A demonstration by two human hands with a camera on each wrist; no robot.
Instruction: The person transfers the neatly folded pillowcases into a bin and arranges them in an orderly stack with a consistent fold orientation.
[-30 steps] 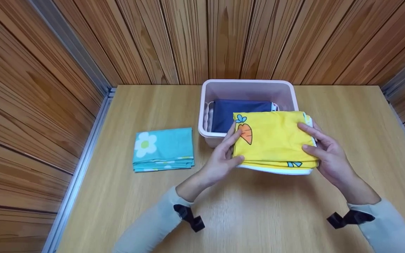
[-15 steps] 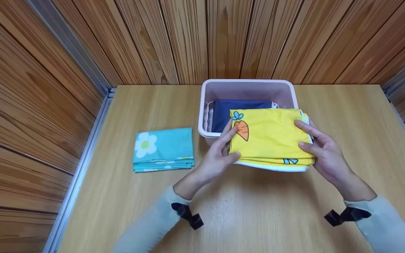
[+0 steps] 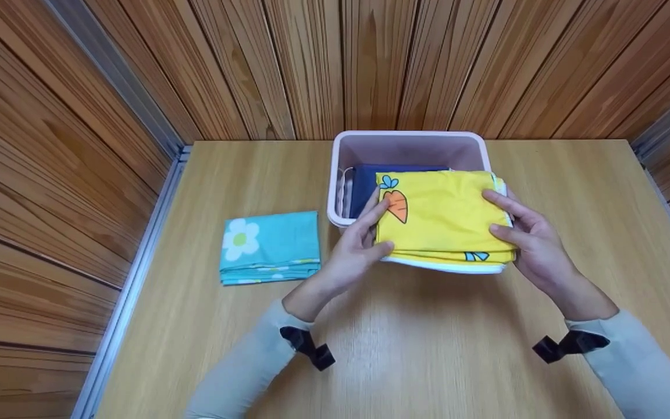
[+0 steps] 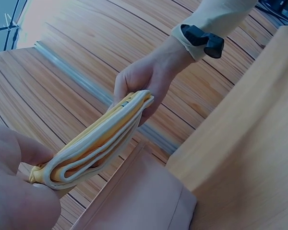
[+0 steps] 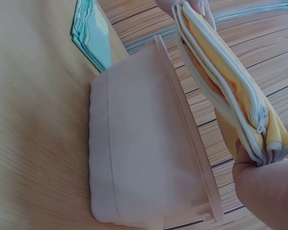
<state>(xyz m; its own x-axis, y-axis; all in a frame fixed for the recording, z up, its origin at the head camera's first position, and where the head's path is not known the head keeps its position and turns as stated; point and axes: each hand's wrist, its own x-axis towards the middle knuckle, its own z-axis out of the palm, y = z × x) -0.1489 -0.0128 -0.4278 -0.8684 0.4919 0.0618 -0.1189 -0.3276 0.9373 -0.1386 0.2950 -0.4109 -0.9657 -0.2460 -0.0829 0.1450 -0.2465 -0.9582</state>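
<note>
Both hands hold a folded yellow cloth cover [image 3: 445, 215] with a carrot print, one at each side. My left hand [image 3: 349, 250] grips the left edge, thumb on top near the carrot. The right hand [image 3: 535, 244] pinches the opposite edge. Folded layers with white trim stack up in the cover, and a zipper pull [image 5: 262, 120] shows in the right wrist view. Held above the table, the cover overlaps the front of a pale pink bin [image 3: 410, 135] in the head view. Inside the bin lies a navy folded cloth [image 3: 364, 186], partly hidden by the cover.
A turquoise folded cloth [image 3: 277, 241] with a white flower lies on the wooden table [image 3: 253, 349], left of the bin. Wood-panel walls [image 3: 288, 70] stand behind and at both sides, with a metal rail [image 3: 137, 285] along the left table edge.
The hands have carried the yellow cover slightly left and farther from the body, so it covers more of the bin. Their hold is the same; the turquoise cloth stays put.
</note>
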